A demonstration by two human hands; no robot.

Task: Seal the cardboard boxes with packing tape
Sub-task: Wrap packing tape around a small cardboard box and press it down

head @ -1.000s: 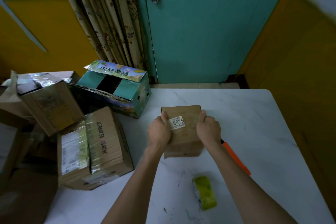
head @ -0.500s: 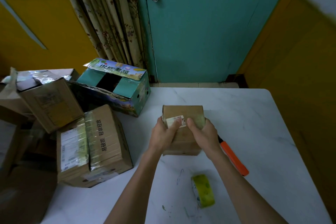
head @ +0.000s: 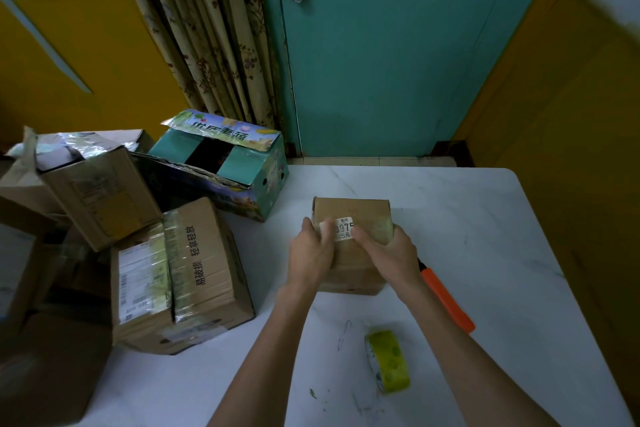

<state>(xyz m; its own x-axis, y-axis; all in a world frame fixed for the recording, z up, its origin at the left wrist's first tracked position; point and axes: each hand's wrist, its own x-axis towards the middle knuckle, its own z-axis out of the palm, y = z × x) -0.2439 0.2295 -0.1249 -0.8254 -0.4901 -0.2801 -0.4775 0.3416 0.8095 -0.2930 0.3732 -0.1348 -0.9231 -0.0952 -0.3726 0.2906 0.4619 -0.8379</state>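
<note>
Small cardboard box (head: 351,210) sits closed near the middle of the white marble-patterned table (head: 485,218). It has a white price label (head: 345,229) on its top face, and glossy tape shows toward the right edge. The left hand (head: 310,255) grips the box's left side, with the fingers wrapped down that side and the thumb lying on the top just left of the label. The right hand (head: 393,253) grips the right side the same way, fingers curled over the edge and thumb pressed on the top just right of the label.

Nearer the person, a roll of yellowish packing tape (head: 388,360) stands on edge, apart from the box. An orange-handled cutter (head: 446,298) lies beside the right wrist, its tip hidden by the hand.

Larger cartons stand at the table's left: a tape-bound brown box (head: 204,270), a teal printed carton (head: 242,166) with open flaps, and a tilted brown box (head: 97,194). Behind them are a teal door (head: 398,62) and a flowered curtain (head: 207,28).
</note>
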